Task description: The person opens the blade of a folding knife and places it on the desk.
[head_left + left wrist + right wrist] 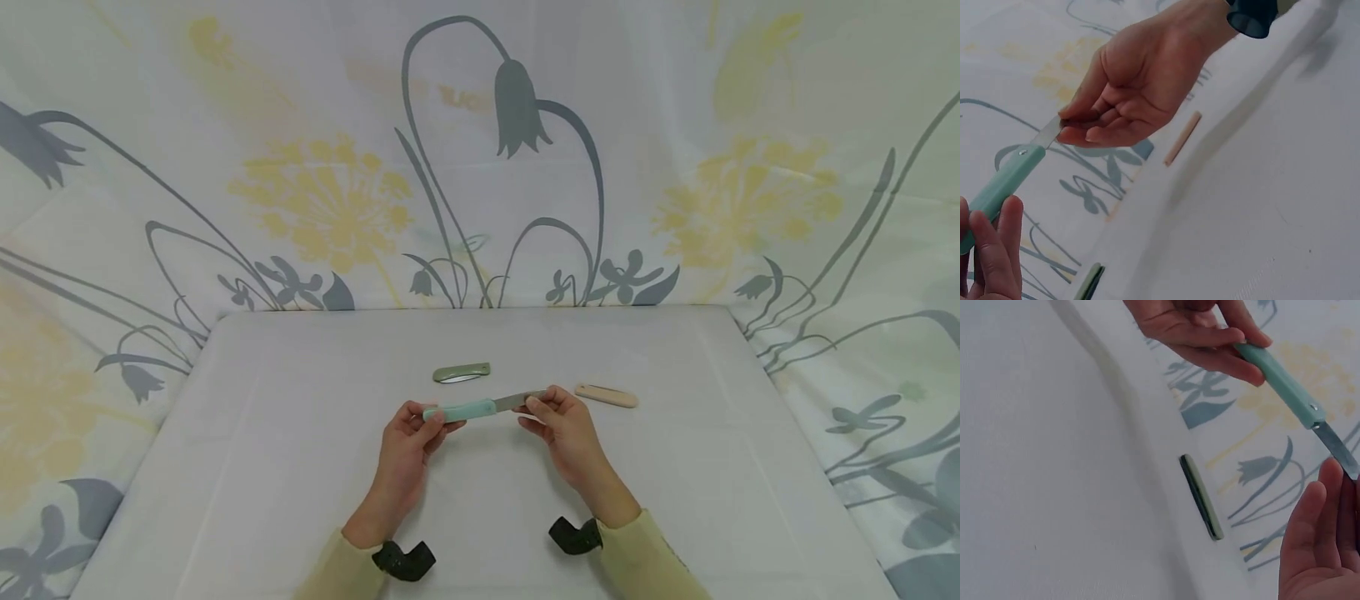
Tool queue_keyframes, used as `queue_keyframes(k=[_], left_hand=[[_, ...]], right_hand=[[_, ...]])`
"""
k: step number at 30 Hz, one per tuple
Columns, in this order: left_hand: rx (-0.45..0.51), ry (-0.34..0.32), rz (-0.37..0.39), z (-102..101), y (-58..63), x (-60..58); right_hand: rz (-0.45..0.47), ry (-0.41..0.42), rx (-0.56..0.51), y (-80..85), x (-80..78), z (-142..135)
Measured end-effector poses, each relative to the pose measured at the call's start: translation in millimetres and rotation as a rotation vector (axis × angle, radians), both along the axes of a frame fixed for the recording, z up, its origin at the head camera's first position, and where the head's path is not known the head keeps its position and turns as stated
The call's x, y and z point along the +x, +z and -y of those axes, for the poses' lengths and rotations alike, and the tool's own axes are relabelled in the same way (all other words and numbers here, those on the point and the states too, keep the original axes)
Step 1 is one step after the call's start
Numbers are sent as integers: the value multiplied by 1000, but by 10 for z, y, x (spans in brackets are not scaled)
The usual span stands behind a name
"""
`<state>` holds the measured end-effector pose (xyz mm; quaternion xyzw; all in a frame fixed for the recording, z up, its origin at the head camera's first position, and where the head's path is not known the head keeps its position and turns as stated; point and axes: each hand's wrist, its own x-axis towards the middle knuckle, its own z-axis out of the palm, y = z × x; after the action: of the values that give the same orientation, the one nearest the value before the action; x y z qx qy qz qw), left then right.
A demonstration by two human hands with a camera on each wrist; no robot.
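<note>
Above the white table [300, 467] I hold a folding knife with a mint-green handle [468, 410] and its steel blade [517, 401] swung out. My left hand [420, 425] grips the handle's left end, seen in the left wrist view as the handle [1000, 184] above my fingers [994, 250]. My right hand [551, 408] pinches the blade near its tip, and the right wrist view shows the blade [1338, 445] meeting those fingertips [1325, 487]. The tip itself is hidden by the fingers.
A folded knife with an olive-green handle [461, 372] lies on the table behind my hands; it shows in the right wrist view as the olive knife [1200, 497]. A beige folded knife [606, 395] lies right of my right hand. A floral cloth [480, 150] hangs behind and around the table.
</note>
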<state>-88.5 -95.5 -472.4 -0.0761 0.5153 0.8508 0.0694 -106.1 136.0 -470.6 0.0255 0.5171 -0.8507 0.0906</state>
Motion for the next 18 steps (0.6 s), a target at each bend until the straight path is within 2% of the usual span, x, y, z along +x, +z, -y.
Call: queue_keyframes(k=[5,13,16,18], left_hand=[[-78,-45,-21,38,-6,-9],[-183,-55,-15,97,36,-49],[-222,-82,-23,125,31,-64],[-285,-113,-36,158,6,-84]], right_hand=[[-3,-16,58,4,-21,-49],[-12,-53,125,30,-34,-131],[-3,-79,170,9,-42,-143],[5,-99,201,-9,-47,-152]])
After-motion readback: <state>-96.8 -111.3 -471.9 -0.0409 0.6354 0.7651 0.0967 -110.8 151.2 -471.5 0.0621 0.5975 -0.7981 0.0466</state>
